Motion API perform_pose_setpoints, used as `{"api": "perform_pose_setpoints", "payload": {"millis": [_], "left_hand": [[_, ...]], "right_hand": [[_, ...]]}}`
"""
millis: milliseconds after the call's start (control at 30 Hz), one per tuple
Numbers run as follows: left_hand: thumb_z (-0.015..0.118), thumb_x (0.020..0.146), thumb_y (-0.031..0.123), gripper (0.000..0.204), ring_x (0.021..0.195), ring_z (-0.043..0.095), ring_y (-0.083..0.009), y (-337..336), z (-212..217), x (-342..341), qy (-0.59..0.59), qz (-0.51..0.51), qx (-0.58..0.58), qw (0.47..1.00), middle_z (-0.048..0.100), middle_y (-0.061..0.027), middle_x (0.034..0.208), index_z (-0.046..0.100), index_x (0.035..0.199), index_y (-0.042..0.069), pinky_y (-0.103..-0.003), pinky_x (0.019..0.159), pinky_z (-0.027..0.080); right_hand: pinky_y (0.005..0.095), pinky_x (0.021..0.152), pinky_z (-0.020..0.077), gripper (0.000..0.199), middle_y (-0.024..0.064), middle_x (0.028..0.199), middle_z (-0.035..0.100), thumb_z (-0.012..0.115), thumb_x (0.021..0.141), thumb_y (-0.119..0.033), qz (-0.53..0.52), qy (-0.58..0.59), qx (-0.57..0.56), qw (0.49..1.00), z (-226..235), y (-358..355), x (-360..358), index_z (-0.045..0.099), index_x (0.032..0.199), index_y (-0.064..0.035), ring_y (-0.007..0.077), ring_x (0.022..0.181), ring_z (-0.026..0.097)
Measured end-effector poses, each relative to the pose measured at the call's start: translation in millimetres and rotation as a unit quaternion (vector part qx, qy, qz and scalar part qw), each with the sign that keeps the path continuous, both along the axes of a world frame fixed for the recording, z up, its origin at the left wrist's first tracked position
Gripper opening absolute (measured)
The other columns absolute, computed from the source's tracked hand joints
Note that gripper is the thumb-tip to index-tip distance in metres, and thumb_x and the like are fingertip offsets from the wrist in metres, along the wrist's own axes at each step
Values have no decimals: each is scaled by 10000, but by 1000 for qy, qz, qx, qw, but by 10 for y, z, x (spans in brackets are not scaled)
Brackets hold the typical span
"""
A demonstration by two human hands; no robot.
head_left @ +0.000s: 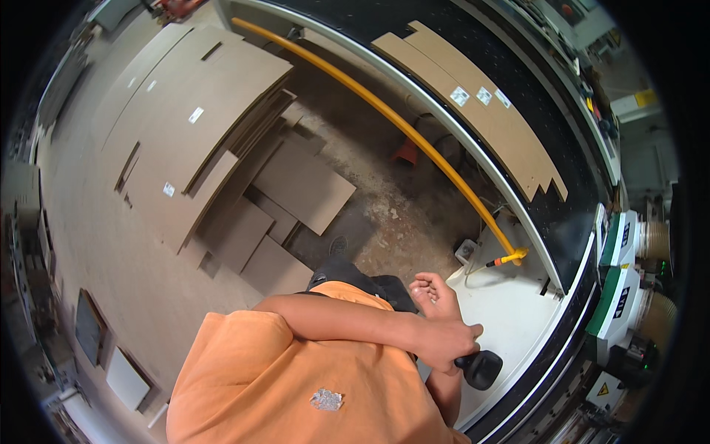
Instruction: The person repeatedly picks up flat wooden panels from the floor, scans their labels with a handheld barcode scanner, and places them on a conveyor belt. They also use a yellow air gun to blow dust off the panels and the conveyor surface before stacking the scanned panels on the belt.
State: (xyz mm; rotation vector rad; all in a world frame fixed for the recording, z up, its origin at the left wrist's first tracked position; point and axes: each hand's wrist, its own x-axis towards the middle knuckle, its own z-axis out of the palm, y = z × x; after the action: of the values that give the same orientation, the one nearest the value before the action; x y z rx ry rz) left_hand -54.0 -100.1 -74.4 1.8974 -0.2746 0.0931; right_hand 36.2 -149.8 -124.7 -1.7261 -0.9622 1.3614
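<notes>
My left forearm crosses in front of my body to the right. My left hand [446, 345] is closed around the grip of a black handheld scanner [482, 369], whose rounded head sticks out beyond the fist. Behind it rises my right arm, crossed by the left wrist. My right hand [435, 294] is raised just above the left, its fingers loosely bent and the thumb apart, with nothing visible in it. Beside both hands on the right lies a white surface [510, 325].
A yellow bar [384, 111] runs along the machine's edge. Notched brown panels [473, 96] with labels lie on its black bed [577, 229]. At left, stacked panels [170, 111] carry labels; smaller boards [303, 185] sit lower beside them. Green-white machine units [614, 303] stand at right.
</notes>
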Motion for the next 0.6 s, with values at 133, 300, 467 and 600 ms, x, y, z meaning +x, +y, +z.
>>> {"api": "perform_pose_setpoints", "payload": {"millis": [133,300,467,600], "left_hand": [[744,653,168,413,803,633,-379,503,-87,291,3,9,15,1000,535,-212,1054,640,997,-35,-460,722,517],[741,676,183,409,823,623,-393,1034,-205,731,6,29,32,999,560,-197,982,645,1021,-13,-460,743,525],[742,702,229,415,873,617,-400,1659,-290,1153,127,68,21,989,593,-183,959,655,1040,6,-468,776,512],[735,726,255,380,894,626,-396,2211,-305,1541,129,192,7,973,615,-213,957,676,985,-17,-446,806,523]], "right_hand": [[301,874,508,380,94,1067,640,639,967,-201,-62,121,-34,990,-110,238,407,527,1253,22,150,958,607],[310,839,521,357,96,1043,640,604,990,-229,-114,215,-12,970,-571,328,1227,525,1245,7,158,893,609],[256,673,485,200,13,858,645,606,978,-230,-314,36,-93,944,-2016,-82,2519,621,1044,-42,99,765,604],[348,432,415,264,76,776,616,754,810,-263,-507,-62,-232,828,-3066,-635,3506,646,929,-54,231,569,547]]}}
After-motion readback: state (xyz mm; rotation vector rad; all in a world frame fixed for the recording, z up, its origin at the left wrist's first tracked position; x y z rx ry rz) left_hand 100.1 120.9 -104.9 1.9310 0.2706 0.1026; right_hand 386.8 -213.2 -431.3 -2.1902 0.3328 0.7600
